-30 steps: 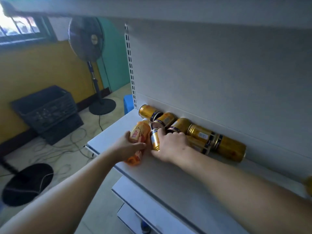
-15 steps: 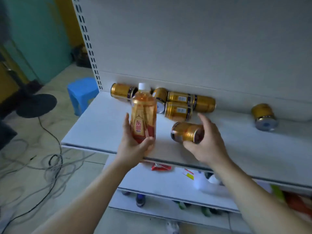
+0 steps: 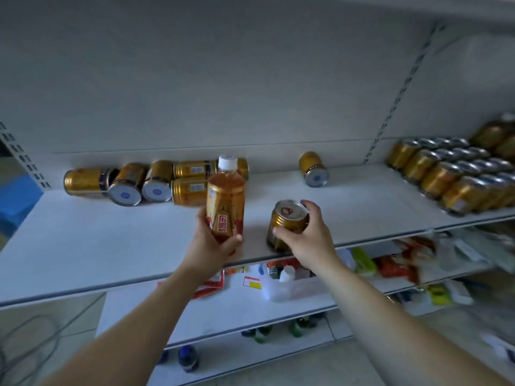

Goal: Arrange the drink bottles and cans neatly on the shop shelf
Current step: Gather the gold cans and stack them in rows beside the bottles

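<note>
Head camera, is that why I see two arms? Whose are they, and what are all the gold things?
They belong to a person, not a machine. The camera sits on that person's head and looks down at their hands. The left hand holds a bottle of orange drink. The right hand grips an upright gold can. On the white shelf, more cans lie tipped over on the left, a lone can lies farther along, and neat rows stand on the right.

1 camera, worn on the head, looks forward and down from close to the front edge of the shelf [image 3: 111, 240], facing its back panel [image 3: 250, 79]. The wide lens takes in the shelf's left end, its right part, and the lower shelves [image 3: 223, 310] beneath.
</note>
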Demonstrator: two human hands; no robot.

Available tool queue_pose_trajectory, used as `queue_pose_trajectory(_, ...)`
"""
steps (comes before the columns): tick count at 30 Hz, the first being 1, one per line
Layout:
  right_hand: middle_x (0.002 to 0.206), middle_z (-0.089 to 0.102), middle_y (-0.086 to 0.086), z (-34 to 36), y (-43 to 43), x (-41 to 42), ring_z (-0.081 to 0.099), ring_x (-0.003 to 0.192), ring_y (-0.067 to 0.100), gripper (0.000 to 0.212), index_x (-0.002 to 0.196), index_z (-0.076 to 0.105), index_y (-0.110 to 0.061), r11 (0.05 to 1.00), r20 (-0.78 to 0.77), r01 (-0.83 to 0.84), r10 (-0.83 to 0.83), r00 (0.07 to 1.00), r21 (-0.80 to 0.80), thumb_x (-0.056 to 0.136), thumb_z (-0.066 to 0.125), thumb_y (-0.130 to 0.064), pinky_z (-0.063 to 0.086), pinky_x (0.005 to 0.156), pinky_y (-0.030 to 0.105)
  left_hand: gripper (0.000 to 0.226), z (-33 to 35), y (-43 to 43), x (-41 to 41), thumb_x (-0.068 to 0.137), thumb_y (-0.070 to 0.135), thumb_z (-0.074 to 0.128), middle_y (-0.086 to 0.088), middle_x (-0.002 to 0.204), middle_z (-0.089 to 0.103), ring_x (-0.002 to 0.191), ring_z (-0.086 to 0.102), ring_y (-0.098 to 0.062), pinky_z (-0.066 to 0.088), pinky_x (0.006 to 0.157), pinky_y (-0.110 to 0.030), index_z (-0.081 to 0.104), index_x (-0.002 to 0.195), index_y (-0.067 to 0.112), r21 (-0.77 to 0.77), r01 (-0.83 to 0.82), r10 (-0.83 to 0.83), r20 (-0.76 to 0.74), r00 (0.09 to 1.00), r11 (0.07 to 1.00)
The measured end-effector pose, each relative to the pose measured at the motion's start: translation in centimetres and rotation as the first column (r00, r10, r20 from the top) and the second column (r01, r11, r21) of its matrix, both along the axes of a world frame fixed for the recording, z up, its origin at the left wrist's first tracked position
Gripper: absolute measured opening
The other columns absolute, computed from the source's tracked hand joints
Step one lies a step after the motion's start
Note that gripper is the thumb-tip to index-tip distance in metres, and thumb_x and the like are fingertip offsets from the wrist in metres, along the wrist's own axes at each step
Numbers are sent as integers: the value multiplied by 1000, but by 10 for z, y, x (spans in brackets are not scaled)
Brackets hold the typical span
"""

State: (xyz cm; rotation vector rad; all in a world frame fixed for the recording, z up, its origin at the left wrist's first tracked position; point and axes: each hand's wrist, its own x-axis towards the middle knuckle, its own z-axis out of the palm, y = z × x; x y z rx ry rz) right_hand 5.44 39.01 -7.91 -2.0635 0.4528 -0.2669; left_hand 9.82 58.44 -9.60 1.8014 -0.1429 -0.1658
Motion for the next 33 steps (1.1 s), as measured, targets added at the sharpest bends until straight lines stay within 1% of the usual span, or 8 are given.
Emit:
queue_pose_trajectory(2,116,57,-8,2,-35,-13,55,111,19,69,132,42,-31,998,10,46,-46,999,31,75,80,-35,42,88,29,63,2,-31,0,89,9,62,-4,114,54,99,57,-15,46,79,-26,22,138,14,-56,-24,21,-50,999,998)
queue_pose_trajectory(6,110,58,-10,10,-117,-41,55,104,15,63,127,48,-29,991,56,120,-124,991,67,73,81,-32,40,84,26,74,4,-107,2,76,10,74,-7,111,61,87,62,-12,52,74,-29,32,137,15,-157,-44,22,-139,990,987)
queue_pose_trajectory(9,111,58,-11,17,-181,-63,56,105,14,61,126,50,-28,988,88,121,-130,988,96,74,81,-29,43,85,28,74,9,-171,-3,56,26,82,-5,103,67,88,67,-23,56,83,-42,50,122,20,-89,-31,14,-182,983,996)
queue_pose_trajectory(13,112,58,-14,29,-260,-87,56,106,10,58,122,49,-34,986,147,138,-150,978,91,74,81,-30,44,90,28,69,17,-265,-22,55,19,82,-10,101,66,89,66,-25,56,79,-42,49,115,11,-73,53,-65,-167,984,996)
queue_pose_trajectory(17,112,58,-15,41,-321,-103,55,106,10,60,126,49,-34,978,162,199,-207,965,66,74,81,-34,44,90,29,84,24,-340,-27,42,30,83,-7,105,66,92,67,-23,57,79,-44,48,117,14,-42,181,-184,-107,977,983)
queue_pose_trajectory(24,113,56,-17,57,-386,-85,54,107,9,64,129,48,-32,969,218,243,-247,944,42,74,81,-36,45,90,29,59,35,-414,-13,69,12,80,7,97,61,87,59,-7,45,63,-22,44,115,23,-16,273,-273,-4,962,962)
queue_pose_trajectory(30,111,59,-21,74,-426,-20,56,109,7,60,122,49,-36,982,251,187,-171,953,-38,72,80,-44,46,95,32,58,23,-446,41,69,9,80,3,103,64,93,61,-9,46,68,-22,49,117,19,-60,249,-249,17,968,967)
queue_pose_trajectory(33,101,55,-27,80,-441,15,55,101,1,54,115,46,-38,988,266,139,-118,957,-60,74,81,-37,43,85,22,54,14,-456,67,69,7,80,2,100,66,94,63,-12,47,68,-21,53,115,18,-49,232,-232,22,973,971)
